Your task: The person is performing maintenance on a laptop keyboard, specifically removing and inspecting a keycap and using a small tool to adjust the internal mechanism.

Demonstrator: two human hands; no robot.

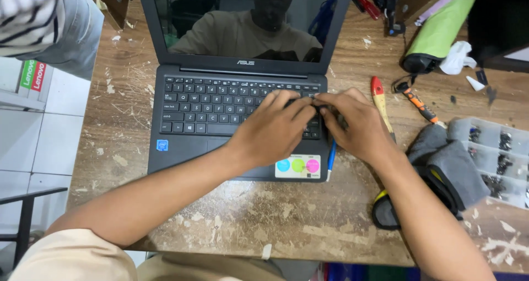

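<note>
fingertips of our left hand (pixel 274 127) and right hand (pixel 354 125) press together on the keys at the right end of the laptop keyboard (pixel 220 104); neither hand grips anything, and the laptop sits open on the bench (pixel 275 215), steadying our work.

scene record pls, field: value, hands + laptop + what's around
surface: worn wooden table, paint-flecked
laptop: dark laptop, open, screen off
left hand: left hand on the keyboard's right side, fingertips at the keys
right hand: right hand at the laptop's right edge, fingertips meeting the left hand's
held item: cannot tell, fingers hide it
beside laptop: blue pen at its right edge; red-tipped brush; orange-handled screwdriver
right side: grey cloth; clear parts box with small dark parts
far right: green roll
</note>
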